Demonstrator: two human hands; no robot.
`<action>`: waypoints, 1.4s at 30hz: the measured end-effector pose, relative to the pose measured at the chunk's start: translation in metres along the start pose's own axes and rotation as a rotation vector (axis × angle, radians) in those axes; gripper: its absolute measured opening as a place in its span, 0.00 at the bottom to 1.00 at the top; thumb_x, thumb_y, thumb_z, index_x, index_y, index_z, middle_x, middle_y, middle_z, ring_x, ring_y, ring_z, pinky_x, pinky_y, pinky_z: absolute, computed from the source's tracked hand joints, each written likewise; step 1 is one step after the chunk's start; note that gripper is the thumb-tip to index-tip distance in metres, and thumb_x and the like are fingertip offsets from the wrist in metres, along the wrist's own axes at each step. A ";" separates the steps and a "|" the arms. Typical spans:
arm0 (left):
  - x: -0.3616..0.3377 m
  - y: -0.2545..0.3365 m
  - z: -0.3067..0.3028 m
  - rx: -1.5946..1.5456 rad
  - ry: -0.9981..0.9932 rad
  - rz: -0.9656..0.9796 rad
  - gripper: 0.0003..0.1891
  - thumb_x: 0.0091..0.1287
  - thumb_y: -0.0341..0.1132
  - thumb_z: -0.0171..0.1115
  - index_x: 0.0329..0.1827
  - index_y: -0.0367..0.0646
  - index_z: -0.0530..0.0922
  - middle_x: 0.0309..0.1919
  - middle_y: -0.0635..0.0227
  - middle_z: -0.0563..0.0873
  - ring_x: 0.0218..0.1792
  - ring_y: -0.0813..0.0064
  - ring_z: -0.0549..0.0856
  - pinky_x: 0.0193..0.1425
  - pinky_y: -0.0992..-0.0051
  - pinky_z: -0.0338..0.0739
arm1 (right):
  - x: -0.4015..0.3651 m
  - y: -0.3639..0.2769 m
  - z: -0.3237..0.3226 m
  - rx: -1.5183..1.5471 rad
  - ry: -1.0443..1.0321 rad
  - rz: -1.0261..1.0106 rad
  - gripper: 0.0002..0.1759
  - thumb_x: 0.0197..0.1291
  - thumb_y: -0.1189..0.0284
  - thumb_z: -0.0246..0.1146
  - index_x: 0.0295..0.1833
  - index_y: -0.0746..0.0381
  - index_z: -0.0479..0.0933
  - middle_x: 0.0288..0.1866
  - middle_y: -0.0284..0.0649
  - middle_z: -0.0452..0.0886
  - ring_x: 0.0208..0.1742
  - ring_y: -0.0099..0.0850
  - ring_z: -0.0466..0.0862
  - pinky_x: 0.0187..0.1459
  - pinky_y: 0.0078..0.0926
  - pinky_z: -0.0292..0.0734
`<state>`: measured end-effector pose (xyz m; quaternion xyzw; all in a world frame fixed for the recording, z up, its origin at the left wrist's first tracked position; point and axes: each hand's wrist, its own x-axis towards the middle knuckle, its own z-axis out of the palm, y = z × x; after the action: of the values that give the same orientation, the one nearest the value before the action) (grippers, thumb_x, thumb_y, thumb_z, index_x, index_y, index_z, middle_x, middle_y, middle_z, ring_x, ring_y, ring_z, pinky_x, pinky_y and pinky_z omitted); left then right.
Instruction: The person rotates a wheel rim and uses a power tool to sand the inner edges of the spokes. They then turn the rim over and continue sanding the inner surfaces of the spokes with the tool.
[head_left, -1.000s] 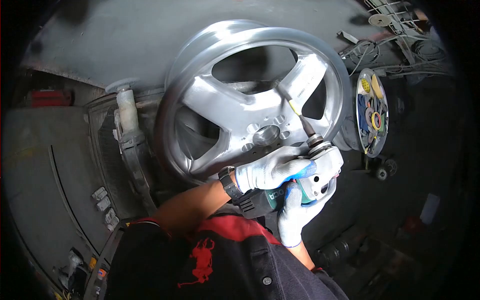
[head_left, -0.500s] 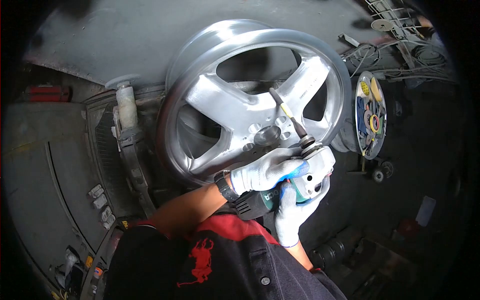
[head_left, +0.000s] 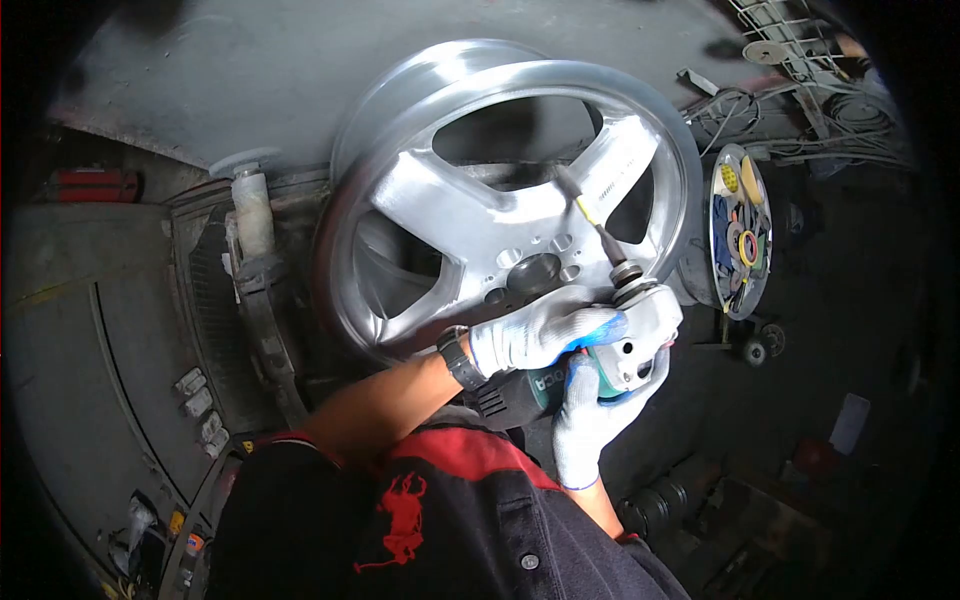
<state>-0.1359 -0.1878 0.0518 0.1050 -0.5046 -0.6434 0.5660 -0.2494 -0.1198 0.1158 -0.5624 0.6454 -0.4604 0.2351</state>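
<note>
Both my hands wear white knit gloves with blue palms and grip a green-and-white angle grinder (head_left: 650,325). My left hand (head_left: 540,330), a black watch on its wrist, wraps the grinder from above, near the gear head. From the lower right, my right hand (head_left: 588,435) holds the head from beneath. A long dark extension shaft (head_left: 610,243) with a yellow band sticks up from the grinder's spindle. Its blurred tip overlaps a spoke beside the hub of the bare-metal alloy wheel (head_left: 425,195). The wheel stands tilted in front of me, its spokes brushed and shiny.
Right of the wheel hangs a round tray (head_left: 735,275) with tapes and abrasive pieces. Looped cables (head_left: 850,120) and a wire rack (head_left: 790,40) are at the upper right. On the left stand a metal arm (head_left: 265,290) and a grey panel (head_left: 90,300); a red case (head_left: 95,186) lies behind.
Both hands and the grinder have shifted slightly right. The shaft's tip has moved right along the spoke, and the shaft now looks blurred near its end.
</note>
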 end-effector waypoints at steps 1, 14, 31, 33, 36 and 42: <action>-0.002 0.011 0.003 -0.001 0.001 -0.001 0.20 0.76 0.34 0.55 0.69 0.38 0.72 0.64 0.45 0.77 0.63 0.49 0.80 0.70 0.60 0.72 | -0.003 -0.001 0.000 -0.012 -0.028 0.019 0.48 0.58 0.70 0.71 0.79 0.70 0.54 0.72 0.50 0.66 0.70 0.35 0.69 0.70 0.34 0.65; 0.000 0.024 0.001 -0.068 0.062 -0.201 0.24 0.78 0.42 0.54 0.67 0.31 0.73 0.59 0.57 0.82 0.61 0.68 0.79 0.67 0.67 0.71 | -0.002 -0.010 -0.002 0.072 -0.106 0.149 0.48 0.60 0.71 0.70 0.79 0.69 0.52 0.72 0.49 0.67 0.70 0.35 0.70 0.71 0.33 0.64; -0.012 0.025 0.001 0.031 0.078 -0.248 0.19 0.75 0.34 0.59 0.65 0.34 0.74 0.59 0.50 0.81 0.62 0.55 0.81 0.69 0.63 0.72 | -0.009 -0.001 -0.004 0.104 -0.107 0.143 0.51 0.58 0.69 0.72 0.80 0.70 0.50 0.74 0.50 0.64 0.72 0.37 0.68 0.73 0.35 0.61; 0.002 0.011 0.002 -0.263 0.072 -0.398 0.21 0.76 0.40 0.57 0.64 0.34 0.74 0.54 0.59 0.83 0.56 0.69 0.81 0.65 0.69 0.73 | -0.006 0.003 -0.004 0.094 -0.063 0.126 0.51 0.58 0.69 0.72 0.80 0.70 0.50 0.73 0.50 0.65 0.71 0.37 0.69 0.72 0.35 0.62; 0.007 0.010 0.004 -0.232 0.076 -0.371 0.24 0.76 0.47 0.55 0.62 0.34 0.76 0.48 0.64 0.84 0.52 0.77 0.79 0.61 0.71 0.73 | -0.003 0.000 -0.003 0.044 -0.036 0.105 0.50 0.58 0.70 0.72 0.80 0.70 0.51 0.72 0.49 0.66 0.69 0.36 0.70 0.71 0.35 0.64; -0.008 0.023 0.006 0.043 0.135 -0.217 0.27 0.75 0.51 0.54 0.61 0.34 0.78 0.49 0.62 0.84 0.52 0.75 0.79 0.63 0.70 0.72 | -0.008 -0.001 -0.004 0.031 -0.084 0.099 0.49 0.58 0.68 0.72 0.79 0.70 0.53 0.72 0.50 0.66 0.70 0.36 0.70 0.71 0.35 0.65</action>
<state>-0.1237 -0.1740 0.0685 0.2141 -0.4648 -0.6815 0.5231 -0.2501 -0.1114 0.1167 -0.5448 0.6547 -0.4342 0.2932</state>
